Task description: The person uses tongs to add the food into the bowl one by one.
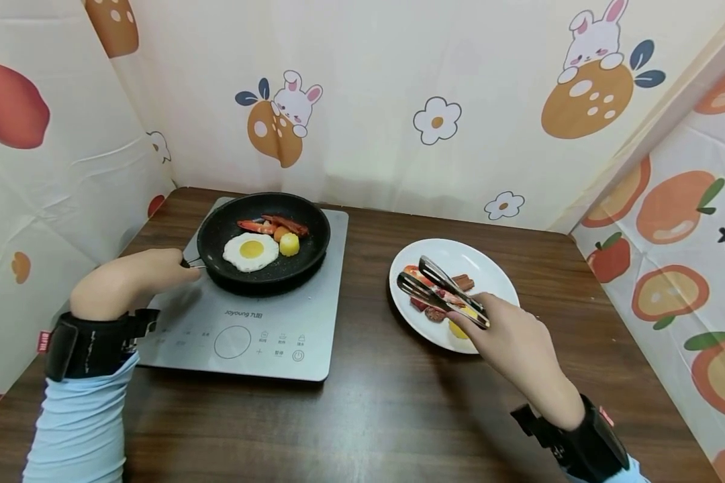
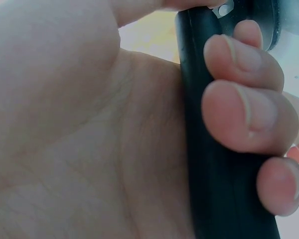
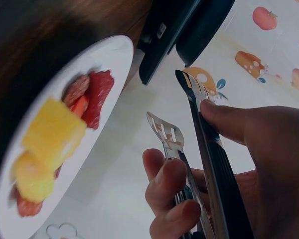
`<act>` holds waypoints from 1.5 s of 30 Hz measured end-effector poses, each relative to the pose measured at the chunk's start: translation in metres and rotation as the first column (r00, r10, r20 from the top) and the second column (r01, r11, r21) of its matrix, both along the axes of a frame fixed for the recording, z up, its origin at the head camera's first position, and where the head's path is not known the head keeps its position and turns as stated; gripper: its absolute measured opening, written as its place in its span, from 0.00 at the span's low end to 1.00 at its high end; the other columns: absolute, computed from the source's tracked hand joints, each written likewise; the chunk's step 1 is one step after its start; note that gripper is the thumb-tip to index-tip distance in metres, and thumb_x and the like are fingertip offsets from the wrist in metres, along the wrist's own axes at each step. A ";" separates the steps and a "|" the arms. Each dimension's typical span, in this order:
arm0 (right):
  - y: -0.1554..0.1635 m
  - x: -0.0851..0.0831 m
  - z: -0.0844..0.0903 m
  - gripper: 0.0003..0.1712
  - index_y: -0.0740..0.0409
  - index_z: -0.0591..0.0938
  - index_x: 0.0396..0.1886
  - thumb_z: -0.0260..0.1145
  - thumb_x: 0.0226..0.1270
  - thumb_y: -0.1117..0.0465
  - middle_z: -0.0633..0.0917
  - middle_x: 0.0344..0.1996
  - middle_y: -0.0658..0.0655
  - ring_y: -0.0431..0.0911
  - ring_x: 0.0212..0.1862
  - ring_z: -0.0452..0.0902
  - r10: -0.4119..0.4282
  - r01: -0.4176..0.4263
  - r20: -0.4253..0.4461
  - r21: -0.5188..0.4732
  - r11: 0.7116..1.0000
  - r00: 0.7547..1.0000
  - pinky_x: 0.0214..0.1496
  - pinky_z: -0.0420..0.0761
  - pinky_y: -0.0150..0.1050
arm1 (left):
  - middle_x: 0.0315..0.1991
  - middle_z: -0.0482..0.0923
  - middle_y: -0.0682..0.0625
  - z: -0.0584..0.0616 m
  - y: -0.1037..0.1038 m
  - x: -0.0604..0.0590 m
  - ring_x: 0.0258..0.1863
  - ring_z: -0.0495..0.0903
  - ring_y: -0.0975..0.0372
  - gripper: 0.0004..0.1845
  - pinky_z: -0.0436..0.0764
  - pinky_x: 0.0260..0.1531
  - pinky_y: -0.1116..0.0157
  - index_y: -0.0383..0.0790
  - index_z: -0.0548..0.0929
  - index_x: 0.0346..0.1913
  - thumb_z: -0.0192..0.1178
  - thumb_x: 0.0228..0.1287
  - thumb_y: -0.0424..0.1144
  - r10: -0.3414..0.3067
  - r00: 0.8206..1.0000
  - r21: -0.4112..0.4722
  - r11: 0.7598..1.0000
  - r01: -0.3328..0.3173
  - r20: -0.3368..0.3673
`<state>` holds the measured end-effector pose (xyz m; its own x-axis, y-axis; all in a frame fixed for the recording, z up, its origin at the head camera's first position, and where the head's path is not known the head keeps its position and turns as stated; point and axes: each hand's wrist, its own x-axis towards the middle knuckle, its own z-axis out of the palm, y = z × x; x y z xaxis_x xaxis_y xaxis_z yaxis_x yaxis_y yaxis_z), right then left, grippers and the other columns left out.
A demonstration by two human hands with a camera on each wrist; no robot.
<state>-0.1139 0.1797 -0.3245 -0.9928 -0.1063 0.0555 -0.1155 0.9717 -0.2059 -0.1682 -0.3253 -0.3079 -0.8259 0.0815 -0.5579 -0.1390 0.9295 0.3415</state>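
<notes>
My left hand (image 1: 134, 278) grips the black frying pan's handle (image 2: 217, 164) at nine o'clock on the induction cooker (image 1: 260, 322) while my right hand (image 1: 513, 342) clasps steel tongs (image 1: 441, 290), their blades parted, over the white plate (image 1: 489, 268) at three o'clock, where a square, gentle pinch on one food piece (image 3: 97, 92) seems best.

You see a black pan (image 1: 264, 235) holding a white-and-yellow fried egg (image 1: 250, 251) on a grey cooktop (image 1: 248, 332), a white plate (image 1: 459, 258) with red and yellow food, silver tongs (image 1: 441, 290), a dark brown wood-grain tabletop (image 1: 368, 402), and cream walls printed with rabbits, oranges and flowers.
</notes>
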 end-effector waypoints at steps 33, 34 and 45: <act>0.064 0.039 -0.034 0.39 0.56 0.82 0.54 0.60 0.66 0.27 0.83 0.25 0.52 0.46 0.25 0.74 -0.195 0.194 0.110 0.027 0.981 0.975 0.20 0.66 0.43 | 0.65 0.61 0.14 0.003 0.001 -0.001 0.61 0.70 0.28 0.39 0.76 0.59 0.36 0.09 0.56 0.66 0.44 0.77 0.49 -0.053 0.998 -0.046 0.998 0.052 -0.017; 0.065 0.040 -0.035 0.39 0.56 0.82 0.54 0.60 0.66 0.27 0.83 0.25 0.52 0.47 0.25 0.75 -0.195 0.193 0.112 0.027 0.981 0.974 0.20 0.66 0.43 | 0.64 0.62 0.15 0.003 0.001 -0.001 0.60 0.70 0.28 0.38 0.76 0.59 0.37 0.09 0.57 0.65 0.44 0.77 0.49 -0.060 0.998 -0.051 0.997 0.059 -0.022; 0.066 0.050 -0.041 0.31 0.54 0.83 0.51 0.63 0.69 0.32 0.80 0.21 0.48 0.46 0.22 0.72 -0.188 0.188 0.046 0.019 0.982 0.981 0.19 0.65 0.43 | 0.64 0.63 0.15 0.004 0.000 0.001 0.61 0.70 0.28 0.38 0.76 0.59 0.36 0.10 0.58 0.66 0.44 0.77 0.49 -0.060 0.998 -0.044 0.997 0.058 -0.029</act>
